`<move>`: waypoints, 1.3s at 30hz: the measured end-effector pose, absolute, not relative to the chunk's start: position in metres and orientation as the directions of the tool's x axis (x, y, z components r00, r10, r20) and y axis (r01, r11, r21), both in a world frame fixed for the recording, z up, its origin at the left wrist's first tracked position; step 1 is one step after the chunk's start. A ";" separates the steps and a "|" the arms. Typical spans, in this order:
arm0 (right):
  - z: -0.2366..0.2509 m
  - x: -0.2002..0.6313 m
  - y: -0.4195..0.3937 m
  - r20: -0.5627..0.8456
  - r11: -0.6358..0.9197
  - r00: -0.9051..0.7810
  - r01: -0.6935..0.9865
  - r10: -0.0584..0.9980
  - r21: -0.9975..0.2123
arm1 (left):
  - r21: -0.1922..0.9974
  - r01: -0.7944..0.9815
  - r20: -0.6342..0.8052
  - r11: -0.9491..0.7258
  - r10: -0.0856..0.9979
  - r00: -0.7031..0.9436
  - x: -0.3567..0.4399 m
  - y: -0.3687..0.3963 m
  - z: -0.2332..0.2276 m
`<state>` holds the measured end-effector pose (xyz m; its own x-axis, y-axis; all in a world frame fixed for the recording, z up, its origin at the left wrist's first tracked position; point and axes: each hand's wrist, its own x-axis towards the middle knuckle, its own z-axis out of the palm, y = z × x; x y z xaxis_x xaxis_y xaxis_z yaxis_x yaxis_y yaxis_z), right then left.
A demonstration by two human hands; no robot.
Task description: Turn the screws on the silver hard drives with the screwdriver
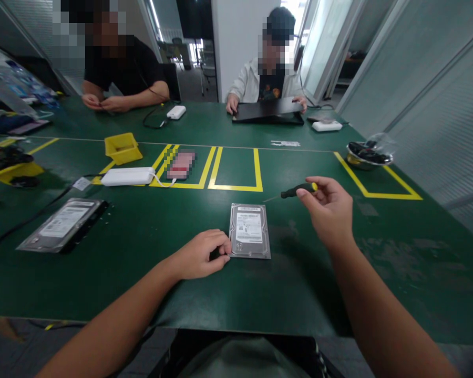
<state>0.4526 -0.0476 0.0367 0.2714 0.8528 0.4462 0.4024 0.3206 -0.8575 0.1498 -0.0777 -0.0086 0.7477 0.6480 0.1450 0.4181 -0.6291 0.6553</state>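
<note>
A silver hard drive (pixel 248 231) with a white label lies flat on the green table in front of me. My left hand (pixel 207 253) is closed at its lower left edge, thumb and curled fingers touching the side near the corner. In my right hand (pixel 331 212), between thumb and fingers, is a screwdriver (pixel 295 191) with a dark and yellow handle. Its thin shaft points left and slightly down, the tip above the table near the drive's upper right corner. The fingertips behind the handle are partly hidden.
More hard drives (pixel 65 223) lie stacked at left beside small scattered bits. Beyond are a white power strip (pixel 128 176), a yellow bin (pixel 123 148), a phone (pixel 181 165) and a metal bowl (pixel 368 157) of dark parts. Two people sit opposite; one holds a black panel (pixel 268 110).
</note>
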 end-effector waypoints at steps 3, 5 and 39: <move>0.057 0.437 -0.059 0.479 0.406 0.242 0.296 0.844 -0.865 | 0.659 0.418 0.141 -0.626 0.648 0.748 0.149 -0.077 -0.008; 0.072 0.429 -0.068 0.516 0.456 0.209 0.277 0.831 -0.846 | 0.660 0.415 0.142 -0.626 0.647 0.749 0.149 -0.077 -0.008; 0.082 0.373 -0.069 0.484 0.759 -0.627 0.287 0.610 -0.584 | 0.593 0.431 0.203 -0.680 0.644 0.738 0.147 -0.075 -0.015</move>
<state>0.3730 -0.0694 0.0823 -0.6273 0.6099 0.4843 0.2870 0.7592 -0.5842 0.1472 -0.0753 -0.0153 0.7377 0.6440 0.2027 0.4308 -0.6801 0.5932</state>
